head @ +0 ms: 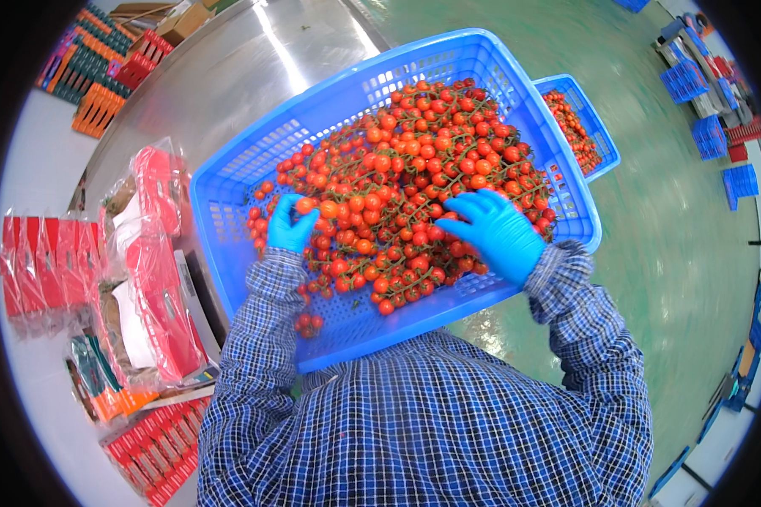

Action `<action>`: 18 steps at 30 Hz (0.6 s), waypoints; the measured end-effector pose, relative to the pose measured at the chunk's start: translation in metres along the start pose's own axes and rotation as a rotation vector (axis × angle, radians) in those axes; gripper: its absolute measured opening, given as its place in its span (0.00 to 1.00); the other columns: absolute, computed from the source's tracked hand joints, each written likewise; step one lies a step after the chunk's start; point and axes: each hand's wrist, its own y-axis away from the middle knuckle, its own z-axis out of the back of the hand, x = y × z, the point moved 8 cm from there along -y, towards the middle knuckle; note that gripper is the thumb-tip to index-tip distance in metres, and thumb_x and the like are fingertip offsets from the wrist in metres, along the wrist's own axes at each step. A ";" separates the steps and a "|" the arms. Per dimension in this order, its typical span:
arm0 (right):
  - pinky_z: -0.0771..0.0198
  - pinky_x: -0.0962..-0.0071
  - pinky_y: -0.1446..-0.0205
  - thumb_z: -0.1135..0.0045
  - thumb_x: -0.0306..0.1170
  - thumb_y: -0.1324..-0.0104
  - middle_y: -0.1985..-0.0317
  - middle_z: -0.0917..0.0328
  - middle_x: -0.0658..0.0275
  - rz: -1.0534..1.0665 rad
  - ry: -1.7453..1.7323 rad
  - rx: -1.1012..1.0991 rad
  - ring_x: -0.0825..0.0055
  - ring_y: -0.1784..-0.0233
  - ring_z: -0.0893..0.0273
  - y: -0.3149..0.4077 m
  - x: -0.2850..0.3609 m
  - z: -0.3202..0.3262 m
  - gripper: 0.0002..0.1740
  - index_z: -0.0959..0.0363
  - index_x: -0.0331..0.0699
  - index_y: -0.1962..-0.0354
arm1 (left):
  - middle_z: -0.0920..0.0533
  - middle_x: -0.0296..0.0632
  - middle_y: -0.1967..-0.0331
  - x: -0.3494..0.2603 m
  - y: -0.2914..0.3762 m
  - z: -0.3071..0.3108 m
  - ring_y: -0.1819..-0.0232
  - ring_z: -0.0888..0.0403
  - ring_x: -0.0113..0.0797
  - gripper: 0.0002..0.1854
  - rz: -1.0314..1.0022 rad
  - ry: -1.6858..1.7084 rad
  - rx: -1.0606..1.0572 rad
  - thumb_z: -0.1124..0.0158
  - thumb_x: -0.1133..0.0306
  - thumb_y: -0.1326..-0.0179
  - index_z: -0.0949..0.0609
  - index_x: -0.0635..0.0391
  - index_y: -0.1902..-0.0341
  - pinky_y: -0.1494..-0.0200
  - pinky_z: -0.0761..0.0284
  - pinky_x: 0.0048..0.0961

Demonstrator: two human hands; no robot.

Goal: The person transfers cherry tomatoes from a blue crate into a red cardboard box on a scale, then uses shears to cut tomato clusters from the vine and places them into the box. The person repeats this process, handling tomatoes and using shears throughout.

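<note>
A blue plastic crate (241,149) with slotted walls stands before me, tilted across the view. Cherry tomatoes on green vines (412,149) are heaped inside it, thickest toward the far right. In a blue glove, my left hand (289,227) pinches the end of a tomato truss (328,209) at the crate's left side. My right hand (498,236), gloved the same way, hovers over or touches the heap near the right wall. Its fingers are spread and nothing shows in its grasp. Bare crate floor with a few loose tomatoes (309,324) shows at the near left.
A stainless steel table (228,85) extends beyond the crate. Left of it are plastic-wrapped red cartons (158,285) and stacks of red packaging (47,263). A smaller crate of tomatoes (574,130) sits lower at the right, above the green floor (647,253). More blue crates (685,82) stand far right.
</note>
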 end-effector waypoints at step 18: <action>0.33 0.65 0.58 0.49 0.29 0.49 0.61 0.31 0.61 -0.056 0.123 0.292 0.64 0.59 0.30 -0.110 -0.006 -0.062 0.18 0.35 0.41 0.58 | 0.31 0.46 0.54 -0.035 0.001 -0.054 0.50 0.33 0.43 0.26 -0.344 -0.445 -0.080 0.35 0.64 0.55 0.29 0.54 0.50 0.50 0.34 0.35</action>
